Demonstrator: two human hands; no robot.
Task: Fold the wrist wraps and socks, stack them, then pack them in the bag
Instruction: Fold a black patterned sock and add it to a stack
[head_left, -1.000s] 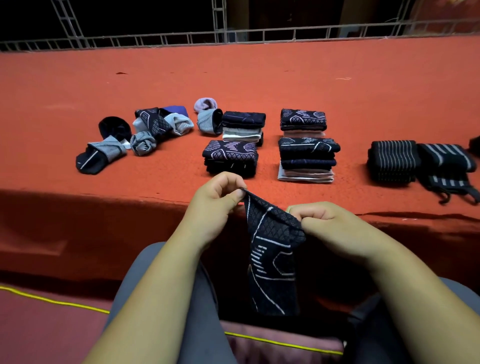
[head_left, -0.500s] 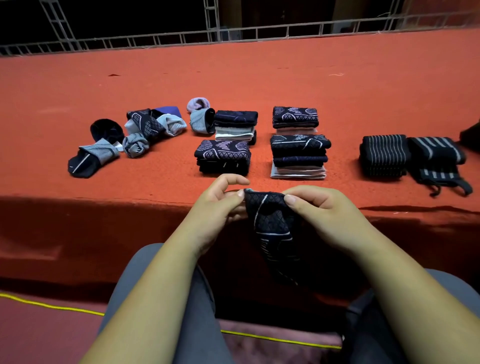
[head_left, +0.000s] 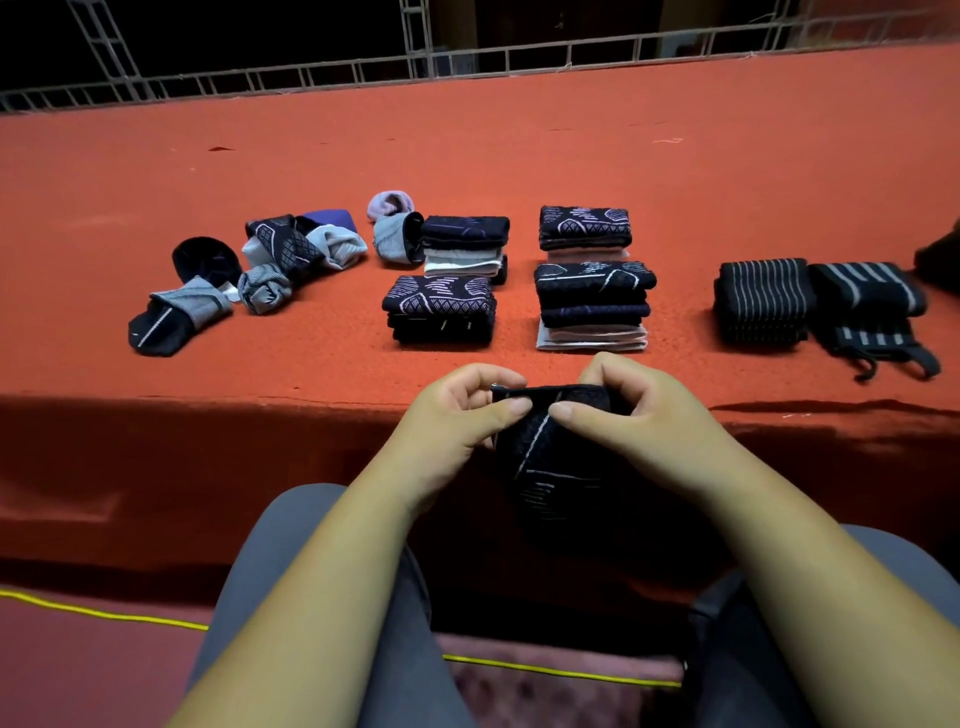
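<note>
1. The bench (head_left: 519, 156), covered in orange cloth, spans the view.
2. Four stacks of folded socks (head_left: 592, 306) sit mid-bench, near its front edge.
3. Two striped wrist wraps (head_left: 761, 301) lie to their right, touching each other.
4. A heap of loose socks (head_left: 280, 249) lies to the left.
5. The left hand (head_left: 457, 415) and right hand (head_left: 634, 410) each have a pinching grip on the top edge of a dark patterned sock (head_left: 540, 467), which hangs before the bench edge, above the lap.
</note>
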